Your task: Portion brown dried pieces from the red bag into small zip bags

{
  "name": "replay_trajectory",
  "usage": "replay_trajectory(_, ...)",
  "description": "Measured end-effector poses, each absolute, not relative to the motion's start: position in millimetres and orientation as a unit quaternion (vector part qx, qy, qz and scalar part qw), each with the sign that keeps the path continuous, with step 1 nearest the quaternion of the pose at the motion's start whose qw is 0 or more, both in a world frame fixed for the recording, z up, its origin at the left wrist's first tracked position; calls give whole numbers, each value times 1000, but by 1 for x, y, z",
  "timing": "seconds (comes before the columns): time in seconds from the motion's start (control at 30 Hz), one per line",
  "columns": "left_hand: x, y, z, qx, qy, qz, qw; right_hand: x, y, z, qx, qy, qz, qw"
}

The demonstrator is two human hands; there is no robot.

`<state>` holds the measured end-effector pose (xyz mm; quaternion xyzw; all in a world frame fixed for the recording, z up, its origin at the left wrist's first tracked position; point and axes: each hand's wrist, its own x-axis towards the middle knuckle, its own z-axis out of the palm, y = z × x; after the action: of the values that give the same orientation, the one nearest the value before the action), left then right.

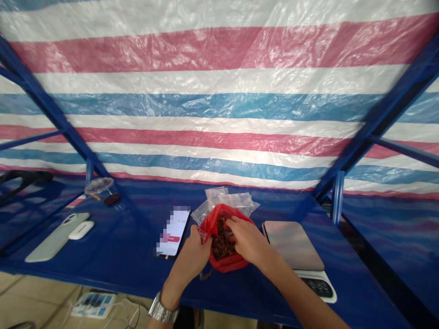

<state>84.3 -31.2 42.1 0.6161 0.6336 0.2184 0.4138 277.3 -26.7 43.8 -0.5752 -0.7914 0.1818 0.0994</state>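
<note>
Red plastic bag [222, 261] full of dark brown pieces [222, 242] sits on a blue table [113, 256], its rim gripped by the left hand [192, 256] and the right hand [248, 240] curled over the opposite edge. Clear small bags [222, 200] lie just behind, between a phone [173, 230] and a digital scale [295, 246].

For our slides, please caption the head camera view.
Left and right hands hold a red plastic bag of dark pieces beside a digital scale.

Makeshift packing stall: striped tarpaulin [219, 105], blue metal table [103, 269], digital kitchen scale [294, 244]
</note>
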Motion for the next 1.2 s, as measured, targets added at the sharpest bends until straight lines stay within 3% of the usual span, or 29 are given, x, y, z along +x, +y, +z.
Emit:
replay_trajectory(0.17,86,-26,38,560,625,295,457,278,-24,35,-549,-771,274,171)
replay_trajectory(0.5,87,-32,38,542,606,305,497,277,-30,29,-534,-731,347,244)
replay_trajectory(0.67,78,-26,39,553,640,336,414,287,-32,28,-529,-707,368,291)
replay_trajectory(0.9,89,-38,63,601,520,493,353,300,-35,30,-539,-721,299,316)
replay_trajectory(1.07,125,-50,68,627,389,447,506,308,-41,32,-507,-765,248,310)
replay_trajectory(1.2,140,-32,38,616,404,471,486,321,-42,19,-497,-775,219,325)
